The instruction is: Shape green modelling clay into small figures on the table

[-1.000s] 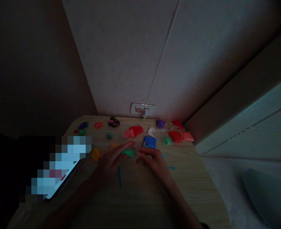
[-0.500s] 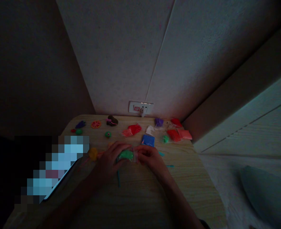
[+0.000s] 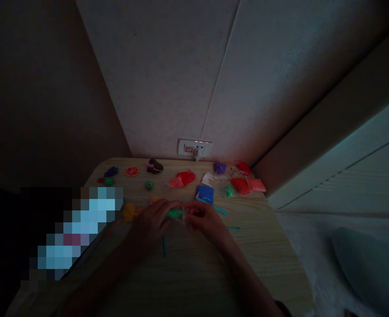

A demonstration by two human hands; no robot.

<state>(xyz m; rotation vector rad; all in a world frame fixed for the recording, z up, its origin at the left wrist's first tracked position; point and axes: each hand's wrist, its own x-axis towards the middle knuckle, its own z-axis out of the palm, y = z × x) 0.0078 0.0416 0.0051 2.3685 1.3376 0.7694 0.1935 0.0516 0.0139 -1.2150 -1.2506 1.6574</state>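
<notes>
Between my hands, just above the table, is a small clear plastic bag of green modelling clay point(image 3: 174, 213). My left hand point(image 3: 151, 220) is closed around the bag's left end, covering part of it. The fingers of my right hand point(image 3: 203, 218) pinch the bag's clear right edge; their tips are partly hidden. A blue clay packet point(image 3: 205, 193) lies just beyond my right hand, with a light-blue tool point(image 3: 220, 209) beside it. Left of my left hand sits a yellow clay lump point(image 3: 128, 212). A thin blue stick point(image 3: 164, 246) lies under my left wrist.
At the back of the table point(image 3: 194, 273) lie a red clay bag point(image 3: 185, 178), a purple packet point(image 3: 219, 168), orange-red packets point(image 3: 240, 186) and a green clay bag point(image 3: 228, 191). Small clay figures, one brown point(image 3: 155, 166), stand back left. A blurred lit screen point(image 3: 92, 220) is at left.
My hands have drawn closer together on the bag, my right fingers gathering at its edge. The green clay is now more covered by my left hand. The view has shifted slightly.
</notes>
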